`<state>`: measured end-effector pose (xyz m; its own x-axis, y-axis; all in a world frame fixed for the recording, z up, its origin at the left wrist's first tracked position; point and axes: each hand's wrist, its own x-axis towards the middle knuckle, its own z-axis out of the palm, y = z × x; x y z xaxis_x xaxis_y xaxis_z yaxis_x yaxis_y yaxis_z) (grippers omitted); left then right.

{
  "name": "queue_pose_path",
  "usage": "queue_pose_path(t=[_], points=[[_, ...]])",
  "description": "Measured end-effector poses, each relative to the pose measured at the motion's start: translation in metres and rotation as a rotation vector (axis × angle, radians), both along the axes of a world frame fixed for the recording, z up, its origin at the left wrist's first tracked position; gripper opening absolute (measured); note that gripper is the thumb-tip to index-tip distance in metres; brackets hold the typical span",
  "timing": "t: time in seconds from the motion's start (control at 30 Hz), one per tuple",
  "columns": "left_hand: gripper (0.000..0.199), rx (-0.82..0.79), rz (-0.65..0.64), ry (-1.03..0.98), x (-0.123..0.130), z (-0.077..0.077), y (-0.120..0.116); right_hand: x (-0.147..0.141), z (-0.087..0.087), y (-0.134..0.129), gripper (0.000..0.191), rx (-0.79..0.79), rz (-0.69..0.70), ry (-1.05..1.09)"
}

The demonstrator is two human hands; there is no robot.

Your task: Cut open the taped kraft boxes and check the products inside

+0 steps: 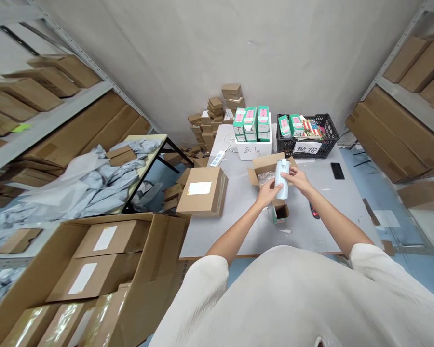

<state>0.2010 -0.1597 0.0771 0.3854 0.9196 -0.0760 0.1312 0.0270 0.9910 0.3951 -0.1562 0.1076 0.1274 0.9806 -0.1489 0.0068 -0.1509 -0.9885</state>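
Observation:
A pale blue bottle [282, 185] with a lidded top is held upright between my two hands above the table. My left hand [268, 193] grips its lower left side, and my right hand [297, 177] closes on its upper right side near the lid. Just behind it an open cardboard box [253, 177] contains clear plastic wrapping [265, 177]. Below the bottle stands a small green carton [280, 214], its top open and its inside dark. A red and black tool [314, 210] lies by my right forearm, partly hidden.
A closed labelled carton [202, 193] sits at the table's left. Along the back are a white bin [255, 152] of green boxes and a black crate [309, 152]. A phone [337, 171] lies right. A large box [159, 250] of parcels stands front left; shelves flank both sides.

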Motion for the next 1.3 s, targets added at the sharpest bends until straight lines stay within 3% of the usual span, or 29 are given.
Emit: queue_pose_path(t=[0.17, 0.47, 0.73, 0.8, 0.9, 1.07, 1.3], points=[[0.074, 0.067, 0.073, 0.205, 0.002, 0.004, -0.001, -0.003, -0.001, 0.000, 0.083, -0.003, -0.025, 0.006], [0.059, -0.089, -0.083, -0.079, -0.004, -0.006, 0.005, 0.004, 0.013, -0.003, 0.067, -0.017, 0.170, 0.054], [0.089, 0.122, 0.101, 0.205, 0.004, -0.007, -0.004, -0.010, 0.004, 0.001, 0.076, 0.026, -0.075, -0.076], [0.089, 0.166, 0.115, 0.255, 0.005, -0.006, -0.005, -0.012, 0.002, 0.001, 0.078, 0.022, -0.099, -0.107], [0.085, 0.157, 0.091, 0.214, 0.004, -0.008, -0.004, -0.010, 0.004, 0.000, 0.078, 0.046, -0.079, -0.135], [0.086, 0.051, -0.020, 0.014, -0.001, -0.014, -0.001, -0.001, 0.010, -0.003, 0.071, 0.048, 0.070, -0.102], [0.087, 0.177, 0.098, 0.176, 0.005, -0.016, -0.006, -0.007, -0.003, 0.001, 0.070, 0.002, -0.126, -0.165]])
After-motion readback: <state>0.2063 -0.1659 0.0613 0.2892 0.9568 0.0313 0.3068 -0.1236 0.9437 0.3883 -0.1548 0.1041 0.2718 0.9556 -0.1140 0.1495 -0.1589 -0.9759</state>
